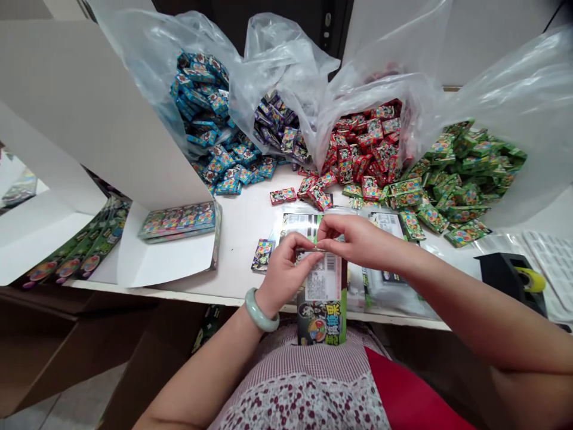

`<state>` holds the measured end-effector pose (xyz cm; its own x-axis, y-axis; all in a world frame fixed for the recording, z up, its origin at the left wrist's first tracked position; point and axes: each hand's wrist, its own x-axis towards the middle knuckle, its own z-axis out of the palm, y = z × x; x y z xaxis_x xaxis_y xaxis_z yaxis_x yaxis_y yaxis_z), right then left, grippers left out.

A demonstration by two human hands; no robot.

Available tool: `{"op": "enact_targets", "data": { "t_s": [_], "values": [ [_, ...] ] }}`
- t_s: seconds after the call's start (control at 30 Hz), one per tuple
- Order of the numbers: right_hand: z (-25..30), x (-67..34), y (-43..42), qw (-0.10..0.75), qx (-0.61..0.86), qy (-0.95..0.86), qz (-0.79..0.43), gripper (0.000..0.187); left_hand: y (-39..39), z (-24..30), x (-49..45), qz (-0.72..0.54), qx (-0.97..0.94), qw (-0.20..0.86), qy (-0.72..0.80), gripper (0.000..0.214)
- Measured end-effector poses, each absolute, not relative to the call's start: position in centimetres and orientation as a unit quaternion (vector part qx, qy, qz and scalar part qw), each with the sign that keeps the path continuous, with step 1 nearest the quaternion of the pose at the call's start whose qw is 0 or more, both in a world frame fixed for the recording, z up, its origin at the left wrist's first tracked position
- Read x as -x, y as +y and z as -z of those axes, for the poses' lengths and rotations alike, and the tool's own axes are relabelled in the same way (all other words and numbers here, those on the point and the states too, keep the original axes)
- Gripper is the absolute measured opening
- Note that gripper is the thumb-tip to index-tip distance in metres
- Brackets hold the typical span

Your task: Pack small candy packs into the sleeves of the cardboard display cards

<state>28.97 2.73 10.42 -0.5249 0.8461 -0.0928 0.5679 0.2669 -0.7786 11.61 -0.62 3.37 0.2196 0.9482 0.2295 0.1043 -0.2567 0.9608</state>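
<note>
Noted nearest the body: patterned garment point(290, 391) with red panel point(409, 388) to the right; directly before it, printed packet point(322, 292), hanging at the near edge of the worktop point(237, 233), lower end down by the garment. Recorded as grip: clenched on both sides, left hand point(286, 269) and right hand point(360, 242) pinching at the packet's upper edge, fingertips all but meeting; cannot make out the exact fold between them. Established as governing relation: packet below the grip and toward the body, long axis running back from the fingertips to the garment, pinched at a short end; left hand from the left, right hand from the right, neither clearly nearer.

Observed on the left wrist, pale bangle point(262, 310); just left of the left hand, loose small box point(262, 255); beyond the right forearm, black tape dispenser point(505, 272); well left, white carton point(165, 260) holding a multicoloured pack point(181, 220).

Logged at the far side, left to right: blue boxes point(201, 113), purple boxes point(273, 122), red boxes point(371, 143), green boxes point(465, 173); heaped in clear bags point(286, 51), partly spilled forward.
</note>
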Motion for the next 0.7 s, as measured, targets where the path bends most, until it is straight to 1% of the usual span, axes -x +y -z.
{"op": "enact_targets", "data": {
  "t_s": [0.1,0.17,0.23,0.27,0.33,0.4,0.5,0.6,0.63,0.7],
  "values": [
    [-9.5,-29.0,3.1,0.202,0.461,-0.708,-0.495,0.008,-0.7,-3.2,-11.8,-0.497,-0.652,0.415,0.395,0.017],
    [-8.7,-29.1,3.6,0.217,0.464,-0.627,-0.588,0.017,-0.7,-3.1,-11.7,-0.499,-0.667,0.402,0.38,0.018],
    [-7.8,-29.2,3.9,0.193,0.46,-0.531,-0.685,0.024,-0.9,-3.2,-11.5,-0.488,-0.686,0.392,0.371,0.016],
    [-7.4,-29.2,4.0,0.165,0.452,-0.486,-0.729,0.023,-0.9,-3.2,-11.4,-0.48,-0.695,0.387,0.37,0.015],
    [-6.7,-29.1,4.1,0.113,0.424,-0.414,-0.798,0.013,-1.1,-3.3,-11.4,-0.462,-0.709,0.377,0.376,0.015],
    [-6.2,-28.8,4.2,0.101,0.402,-0.371,-0.831,0.005,-1.2,-3.4,-11.5,-0.447,-0.716,0.362,0.396,0.018],
    [-6.0,-28.7,4.4,0.132,0.407,-0.342,-0.837,0.007,-1.2,-3.9,-12.0,-0.428,-0.71,0.348,0.438,0.022],
    [-6.4,-29.7,4.1,0.172,0.388,-0.335,-0.841,0.01,-0.7,-4.6,-11.7,-0.402,-0.701,0.379,0.451,0.016],
    [-6.5,-30.5,3.8,0.209,0.381,-0.336,-0.836,0.012,-0.3,-4.8,-11.3,-0.399,-0.692,0.389,0.459,0.015],
    [-6.4,-32.4,2.6,0.322,0.387,-0.345,-0.792,0.012,1.0,-4.8,-10.2,-0.413,-0.65,0.383,0.509,0.017]
  ]
}}
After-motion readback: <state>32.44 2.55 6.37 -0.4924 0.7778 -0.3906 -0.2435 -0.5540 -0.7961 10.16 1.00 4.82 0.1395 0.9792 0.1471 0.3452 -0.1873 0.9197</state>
